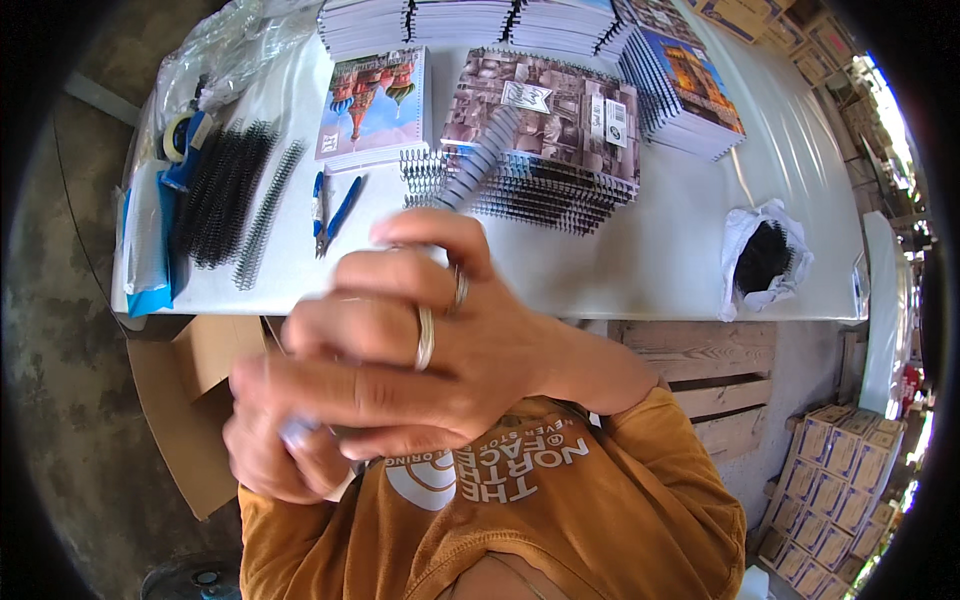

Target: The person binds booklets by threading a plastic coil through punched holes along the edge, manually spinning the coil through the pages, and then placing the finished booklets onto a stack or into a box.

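White table (640, 270) carries notebooks (545, 130) toward its far edge. By the near edge, right hand (450, 340) overlaps left hand (268, 445) — whether clamped on the spiral coil (482, 160) slanting toward the notebooks, I cannot tell. Gentle grip should keep the coil straight.

Upper garment: one mustard-orange top (620, 515), cloth creased across the body. Front bears white printed lettering (525, 465) in stacked lines, with a white rounded emblem (425, 485) of curved bands beside it. Collar (480, 548) curved, of the same mustard-orange colour, with a seam running along it. Right sleeve (690, 470) ends on the forearm, leaving the wrist bare; left sleeve (285, 545) matches in colour. Right hand (455, 350): ungloved, two rings noted, one broad pale band (425, 338) and one narrower silvery band (461, 288). Left hand (275, 440): ungloved, finer detail blurred.
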Tool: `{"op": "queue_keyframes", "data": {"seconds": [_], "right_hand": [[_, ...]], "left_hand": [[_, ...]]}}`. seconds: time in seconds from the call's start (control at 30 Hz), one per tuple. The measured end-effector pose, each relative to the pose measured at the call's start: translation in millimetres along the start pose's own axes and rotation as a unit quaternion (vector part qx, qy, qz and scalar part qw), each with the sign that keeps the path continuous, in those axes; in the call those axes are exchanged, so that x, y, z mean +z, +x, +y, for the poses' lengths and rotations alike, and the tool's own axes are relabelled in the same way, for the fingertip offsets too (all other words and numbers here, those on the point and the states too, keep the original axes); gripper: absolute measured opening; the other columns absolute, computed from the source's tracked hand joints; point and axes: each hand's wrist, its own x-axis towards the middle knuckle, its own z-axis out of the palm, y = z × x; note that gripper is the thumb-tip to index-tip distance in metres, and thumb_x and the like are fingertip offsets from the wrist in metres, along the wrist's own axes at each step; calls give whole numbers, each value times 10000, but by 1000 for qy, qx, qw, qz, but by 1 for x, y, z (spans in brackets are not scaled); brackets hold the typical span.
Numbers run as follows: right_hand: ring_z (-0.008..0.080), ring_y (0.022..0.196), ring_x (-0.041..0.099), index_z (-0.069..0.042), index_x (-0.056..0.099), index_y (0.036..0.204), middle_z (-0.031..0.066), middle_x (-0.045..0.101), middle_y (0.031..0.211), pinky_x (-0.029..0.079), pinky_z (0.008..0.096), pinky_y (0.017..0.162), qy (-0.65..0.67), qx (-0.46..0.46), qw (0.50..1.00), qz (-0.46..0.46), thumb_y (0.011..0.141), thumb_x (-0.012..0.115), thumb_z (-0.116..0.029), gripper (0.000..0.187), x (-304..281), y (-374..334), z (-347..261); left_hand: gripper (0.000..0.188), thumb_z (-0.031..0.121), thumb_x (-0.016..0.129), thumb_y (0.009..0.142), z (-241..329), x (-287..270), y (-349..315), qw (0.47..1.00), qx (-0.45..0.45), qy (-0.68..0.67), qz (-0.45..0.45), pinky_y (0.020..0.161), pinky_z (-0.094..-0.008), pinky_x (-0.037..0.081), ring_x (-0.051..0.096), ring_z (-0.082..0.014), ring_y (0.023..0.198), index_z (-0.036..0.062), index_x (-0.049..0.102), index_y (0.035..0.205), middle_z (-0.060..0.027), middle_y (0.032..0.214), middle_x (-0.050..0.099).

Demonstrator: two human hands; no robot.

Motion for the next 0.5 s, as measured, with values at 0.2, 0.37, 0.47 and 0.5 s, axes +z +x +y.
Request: {"op": "queue_keyframes", "data": {"seconds": [0.2,0.37,0.47,0.5], "right_hand": [[168,591,582,-15,617,863,104,629,707,461,274,559,169,415,894,-3,781,660,-159,172,-6,-23,36],[128,638,590,18,597,837,101,629,710,465,260,612,108,440,891,41,814,639,-169,193,4,-54,42],[123,607,569,19,582,858,105,608,680,435,269,560,159,416,887,122,830,625,-155,182,15,-65,42],[124,604,570,15,579,865,105,603,671,436,273,554,149,431,886,84,829,625,-151,176,9,-65,43]], "left_hand": [[142,41,644,802,-49,14,24,938,-263,-188,127,662,-207,458,566,-72,713,-25,651,927,-54,809,652],[179,66,687,773,-89,32,19,881,-338,-321,79,652,-200,452,563,-56,717,-7,663,935,-46,823,662],[193,66,686,773,-93,34,19,871,-326,-365,47,667,-201,454,565,-61,720,-7,658,949,-48,828,661],[191,66,685,774,-95,35,19,865,-332,-373,45,670,-201,454,564,-61,720,-7,657,948,-46,828,660]]}}
